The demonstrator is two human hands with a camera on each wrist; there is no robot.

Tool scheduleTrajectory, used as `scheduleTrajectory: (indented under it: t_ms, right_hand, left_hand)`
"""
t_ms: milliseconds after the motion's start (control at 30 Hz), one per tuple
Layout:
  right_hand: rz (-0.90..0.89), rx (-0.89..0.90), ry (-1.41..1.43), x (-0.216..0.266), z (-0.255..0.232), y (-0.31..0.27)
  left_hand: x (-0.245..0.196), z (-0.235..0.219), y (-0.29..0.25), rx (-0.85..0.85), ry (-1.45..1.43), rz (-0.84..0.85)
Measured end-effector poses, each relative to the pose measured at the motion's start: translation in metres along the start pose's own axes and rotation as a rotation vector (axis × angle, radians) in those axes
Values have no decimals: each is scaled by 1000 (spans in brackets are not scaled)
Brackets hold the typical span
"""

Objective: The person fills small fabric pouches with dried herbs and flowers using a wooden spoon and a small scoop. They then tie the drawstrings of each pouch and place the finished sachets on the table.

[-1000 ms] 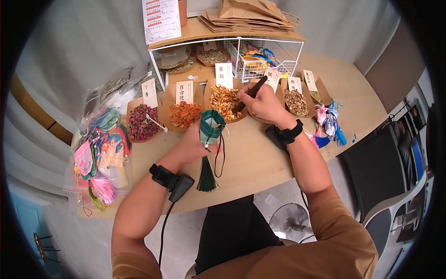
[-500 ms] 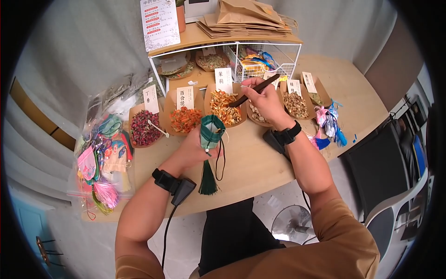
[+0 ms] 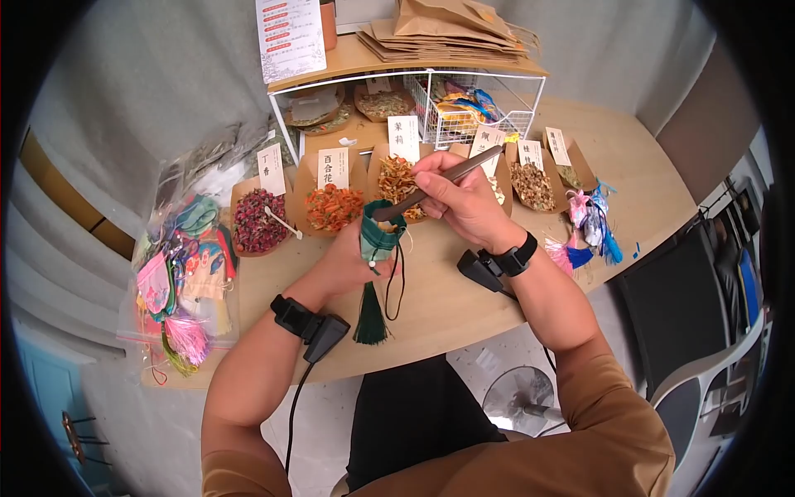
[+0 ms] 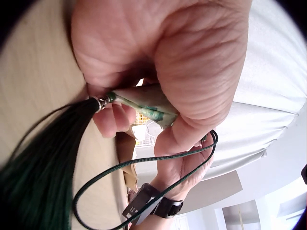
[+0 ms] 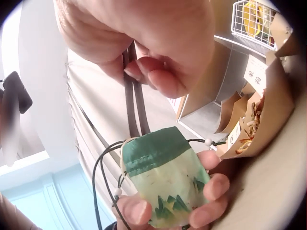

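Observation:
In the head view my left hand [image 3: 335,263] holds up a small green drawstring pouch [image 3: 379,242], its mouth upward and a dark green tassel [image 3: 370,319] hanging below. Thumb and fingers grip its sides in the right wrist view, where the pouch [image 5: 165,179] shows a pale body with green leaf shapes. My right hand [image 3: 470,205] pinches dark brown tweezers [image 3: 455,172], slanting down to the left with their tips inside the pouch's mouth. Two parallel arms of the tweezers [image 5: 135,108] show in the right wrist view. The mouth hides whatever the tips hold.
Labelled paper trays line the table: red buds [image 3: 261,219] with a small white spoon [image 3: 283,222], orange petals [image 3: 333,209], yellowish dried flowers [image 3: 396,176], brown bits [image 3: 532,184]. Pouches lie in a plastic bag [image 3: 186,273] at left, more at right [image 3: 588,219]. A shelf [image 3: 406,70] stands behind.
My right hand has lifted the tweezers from the yellowish flower tray and brought them left and down to the pouch's mouth. The left hand keeps its hold in nearly the same place.

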State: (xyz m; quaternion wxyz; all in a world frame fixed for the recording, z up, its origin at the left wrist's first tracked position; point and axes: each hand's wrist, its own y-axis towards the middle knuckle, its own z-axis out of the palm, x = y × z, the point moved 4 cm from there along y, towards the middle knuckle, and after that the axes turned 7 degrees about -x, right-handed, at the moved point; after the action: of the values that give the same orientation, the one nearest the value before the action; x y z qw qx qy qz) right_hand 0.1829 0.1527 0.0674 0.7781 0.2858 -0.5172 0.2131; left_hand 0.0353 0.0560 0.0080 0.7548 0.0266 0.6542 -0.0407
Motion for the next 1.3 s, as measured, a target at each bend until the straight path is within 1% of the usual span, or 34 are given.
scheduleTrajectory:
  t_ms: [100, 133, 233, 267, 367, 400, 500, 567, 700, 767, 900, 1000, 1167, 1267, 1300]
  right_hand:
    - [-25, -23, 49, -3, -12, 6]
    - [-44, -61, 60, 1, -18, 7]
    - [-234, -283, -324, 13, -32, 13]
    - [-289, -343, -504, 12, -38, 18]
    - [-308, -332, -963, 7, -47, 20]
    - [-298, -325, -911, 4, -45, 21]
    - [-227, -255, -1010, 3, -38, 17]
    - [-199, -187, -989, -3, -35, 17]
    - [-142, -97, -980, -2, -30, 14]
    - [-204, -57, -955, -5, -30, 15]
    - [-280, 2, -919, -8, -30, 15]
    - [-242, 9, -923, -1, -27, 13]
    - [-273, -53, -810, -3, -33, 18]
    - [-296, -109, -741, -4, -41, 22]
    - [-301, -133, -720, -5, -43, 23]
  left_hand:
    - [3, -4, 2, 12, 51, 25]
    - [4, -7, 2, 8, 86, 34]
    - [4, -7, 0, -19, 115, 28]
    - [3, -7, 0, -31, 109, 21]
    - [2, -6, 0, -7, 118, 41]
    - [3, -6, 0, -5, 106, 43]
    - [7, -8, -1, -12, 71, 26]
    - [8, -9, -1, -19, 54, -5]
    - [7, -8, 0, 27, -8, 18]
    - [4, -6, -1, 39, -15, 21]
    - [10, -9, 0, 4, 28, 10]
    - [8, -10, 1, -11, 78, 11]
    - [7, -9, 0, -6, 39, 11]
    - [2, -7, -1, -27, 172, 53]
    - [4, -8, 0, -29, 147, 43]
